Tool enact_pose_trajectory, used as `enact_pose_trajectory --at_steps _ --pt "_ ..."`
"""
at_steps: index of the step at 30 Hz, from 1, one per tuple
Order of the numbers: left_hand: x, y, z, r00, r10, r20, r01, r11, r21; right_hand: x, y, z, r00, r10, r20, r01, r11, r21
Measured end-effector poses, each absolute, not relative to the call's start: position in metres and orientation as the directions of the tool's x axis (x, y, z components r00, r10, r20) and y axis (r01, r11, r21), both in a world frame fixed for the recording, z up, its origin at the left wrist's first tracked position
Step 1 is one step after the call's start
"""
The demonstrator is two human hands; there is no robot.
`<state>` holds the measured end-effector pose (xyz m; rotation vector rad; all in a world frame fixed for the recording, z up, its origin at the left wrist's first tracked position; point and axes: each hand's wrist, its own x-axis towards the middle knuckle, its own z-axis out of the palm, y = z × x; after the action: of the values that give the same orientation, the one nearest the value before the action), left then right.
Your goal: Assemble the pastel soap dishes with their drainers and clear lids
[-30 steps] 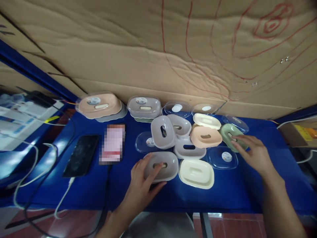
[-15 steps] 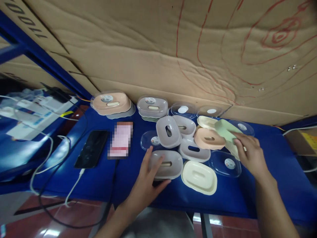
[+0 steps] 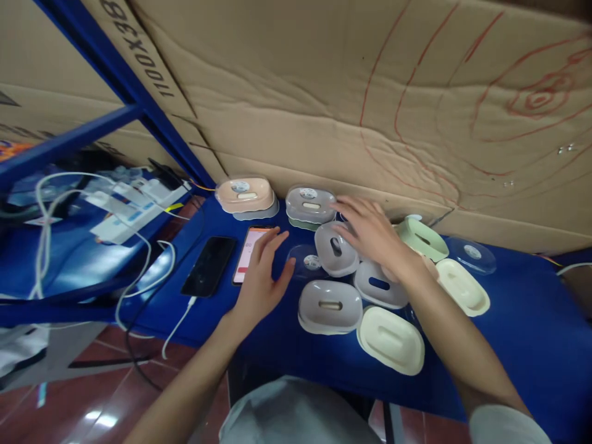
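Observation:
My left hand (image 3: 263,277) hovers with fingers apart at the right side of a phone with a lit screen (image 3: 243,259), holding nothing. Beyond the loose trays, my right hand (image 3: 370,231) reaches to the right edge of a grey lidded box (image 3: 309,205), fingers spread. Below it are a grey slotted piece (image 3: 337,250) and another grey one (image 3: 377,283). Nearer me sit a grey tray (image 3: 330,305) and a cream tray (image 3: 391,339). A green slotted piece (image 3: 423,239) and a second cream tray (image 3: 462,287) lie right of my right forearm.
A peach lidded box (image 3: 246,194) stands at the back left. A dark phone (image 3: 209,266) with a white cable lies left of the lit phone. Clear lids (image 3: 472,256) lie around the trays. A power strip (image 3: 139,213) and cables are at the left; cardboard (image 3: 296,92) rises behind.
My left hand has left the grey tray and moved beside the lit phone. My right hand has let go of the green piece and moved left to the grey lidded box.

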<state>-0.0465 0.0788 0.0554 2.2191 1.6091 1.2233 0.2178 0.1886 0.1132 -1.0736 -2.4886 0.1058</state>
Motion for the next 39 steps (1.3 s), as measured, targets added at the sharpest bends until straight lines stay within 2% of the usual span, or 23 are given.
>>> enact_pose_trajectory --at_steps 6,8,12,14,16,21,28,31,35,37,39 --pt "-0.073 0.131 0.057 0.128 0.862 0.491 0.735 -0.415 0.536 0.161 0.25 0.093 -0.578 0.786 0.221 0.72 0.618 -0.317" --pt "-0.081 0.153 0.052 0.172 0.874 0.455 0.718 -0.427 0.549 0.164 0.253 0.094 -0.583 0.773 0.25 0.688 0.633 -0.356" --pt "-0.084 0.195 0.045 0.284 0.88 0.38 0.713 -0.459 0.53 0.189 0.23 0.119 -0.519 0.755 0.402 0.608 0.656 -0.447" --pt "-0.079 0.209 0.045 0.343 0.865 0.366 0.734 -0.49 0.47 0.207 0.209 0.136 -0.461 0.777 0.43 0.651 0.625 -0.43" --pt "-0.074 0.22 0.049 0.417 0.841 0.345 0.735 -0.535 0.416 0.228 0.187 0.15 -0.433 0.811 0.394 0.719 0.574 -0.392" --pt "-0.062 0.232 0.061 0.542 0.787 0.294 0.684 -0.616 0.39 0.276 0.167 0.154 -0.435 0.857 0.277 0.793 0.51 -0.333" --pt "-0.057 0.239 0.058 0.447 0.8 0.399 0.663 -0.596 0.452 0.292 0.179 0.129 -0.471 0.879 0.072 0.848 0.474 -0.239" --pt "-0.053 0.235 0.059 0.431 0.789 0.437 0.632 -0.61 0.478 0.262 0.174 0.134 -0.479 0.864 0.155 0.827 0.503 -0.252" --pt "-0.043 0.222 0.073 0.486 0.699 0.525 0.419 -0.713 0.562 0.215 0.175 0.136 -0.488 0.799 0.352 0.785 0.578 -0.222" --pt "-0.042 0.218 0.08 0.517 0.67 0.534 0.365 -0.736 0.57 0.205 0.179 0.134 -0.528 0.775 0.347 0.76 0.614 -0.215" --pt "-0.045 0.217 0.083 0.534 0.699 0.476 0.428 -0.709 0.561 0.209 0.182 0.133 -0.535 0.789 0.303 0.759 0.606 -0.238"
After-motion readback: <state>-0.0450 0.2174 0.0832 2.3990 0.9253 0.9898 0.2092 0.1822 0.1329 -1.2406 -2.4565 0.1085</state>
